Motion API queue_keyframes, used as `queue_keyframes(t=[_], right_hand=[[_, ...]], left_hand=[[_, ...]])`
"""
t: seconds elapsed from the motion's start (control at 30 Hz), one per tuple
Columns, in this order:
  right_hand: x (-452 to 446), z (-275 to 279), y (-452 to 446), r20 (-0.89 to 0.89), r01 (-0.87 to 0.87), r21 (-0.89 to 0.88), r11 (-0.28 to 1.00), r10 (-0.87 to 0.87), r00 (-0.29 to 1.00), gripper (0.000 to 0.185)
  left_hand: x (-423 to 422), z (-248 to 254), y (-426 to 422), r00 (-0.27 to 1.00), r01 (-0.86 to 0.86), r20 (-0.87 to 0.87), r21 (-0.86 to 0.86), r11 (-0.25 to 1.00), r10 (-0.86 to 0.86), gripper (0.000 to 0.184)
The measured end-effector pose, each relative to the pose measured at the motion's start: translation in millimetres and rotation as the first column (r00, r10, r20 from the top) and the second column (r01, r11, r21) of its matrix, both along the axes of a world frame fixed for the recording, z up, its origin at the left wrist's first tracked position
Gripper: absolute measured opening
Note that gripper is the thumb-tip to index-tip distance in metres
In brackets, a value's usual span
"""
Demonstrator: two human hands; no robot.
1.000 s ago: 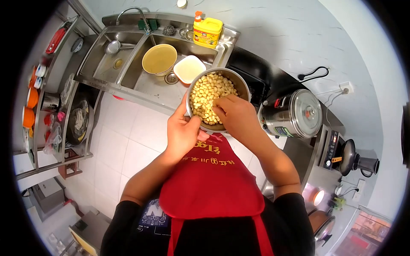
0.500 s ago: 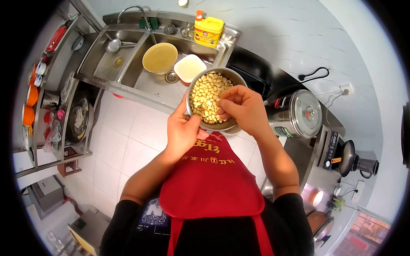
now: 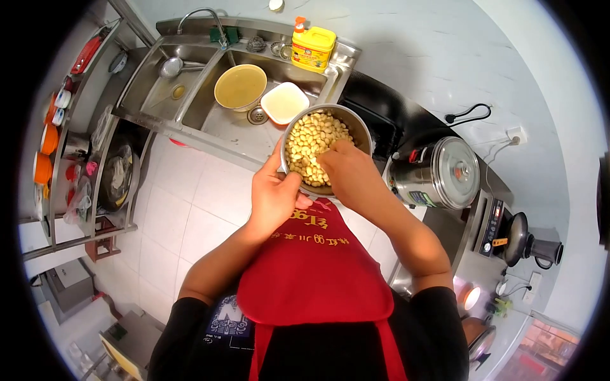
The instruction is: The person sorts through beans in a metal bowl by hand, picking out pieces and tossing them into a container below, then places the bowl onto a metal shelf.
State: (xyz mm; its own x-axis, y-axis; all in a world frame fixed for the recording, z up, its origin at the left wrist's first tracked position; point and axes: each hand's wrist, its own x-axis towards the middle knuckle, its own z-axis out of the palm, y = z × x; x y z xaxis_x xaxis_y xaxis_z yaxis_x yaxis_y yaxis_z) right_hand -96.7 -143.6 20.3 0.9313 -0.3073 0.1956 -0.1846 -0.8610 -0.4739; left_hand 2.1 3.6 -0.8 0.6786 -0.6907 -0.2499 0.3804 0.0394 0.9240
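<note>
A round steel pot [image 3: 365, 132], tilted a little, holds many pale yellow beans [image 3: 311, 141] in front of the red apron. My left hand [image 3: 274, 193] grips its left rim, thumb over the edge and fingers underneath. Inside the pot, my right hand [image 3: 349, 170] reaches over the right part of the beans, its fingers curled down among them. Its fingertips are hidden, so what they pinch cannot be made out.
Beyond the pot is a steel sink [image 3: 219, 130] with a yellowish bowl [image 3: 240, 87] and a white square bowl [image 3: 284, 103]. A yellow jug [image 3: 312, 48] stands behind. A lidded steel cooker [image 3: 438, 173] is at the right, a shelf rack [image 3: 95, 149] at the left.
My right hand first lifted from the beans to the right with its fingers showing, then moved back down into the pot. My left hand has kept its grip on the rim.
</note>
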Motion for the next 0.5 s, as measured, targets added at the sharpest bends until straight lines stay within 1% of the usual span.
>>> queue_keyframes(t=[0.07,0.13,0.23,0.37,0.43,0.47,0.5], right_hand=[[-5.5,8.6,-0.8,-0.034,0.003,0.013,1.0,-0.003,0.999,0.009],[-7.3,12.0,-3.3,-0.058,0.042,0.066,0.997,-0.038,0.998,0.009],[1.3,11.5,-4.7,-0.017,0.052,0.085,0.995,-0.051,0.999,0.009],[13.2,2.3,-6.2,-0.024,0.039,0.092,0.995,-0.037,0.999,0.01],[13.3,2.2,-5.5,-0.04,0.082,0.041,0.996,-0.08,0.996,0.01],[10.2,2.3,-6.1,-0.042,0.08,0.042,0.996,-0.078,0.996,0.01],[6.0,2.9,-8.2,-0.09,0.0,0.042,0.999,0.003,0.996,0.01]], left_hand=[[0.2,-0.4,1.0,1.0,-0.002,0.009,0.016,1.0,0.001,0.064],[0.6,-2.0,0.8,1.0,0.001,0.018,0.03,1.0,-0.001,0.064],[1.5,-2.8,0.3,1.0,0.013,0.015,0.001,1.0,-0.013,0.064],[2.5,2.2,-1.7,1.0,0.023,-0.003,0.014,1.0,-0.023,0.064],[1.9,1.6,-1.4,1.0,0.026,-0.003,0.024,0.999,-0.026,0.064],[1.4,0.7,-0.9,1.0,0.028,-0.001,0.027,0.999,-0.028,0.064],[1.5,0.1,-0.6,1.0,0.029,0.002,0.03,0.999,-0.029,0.064]])
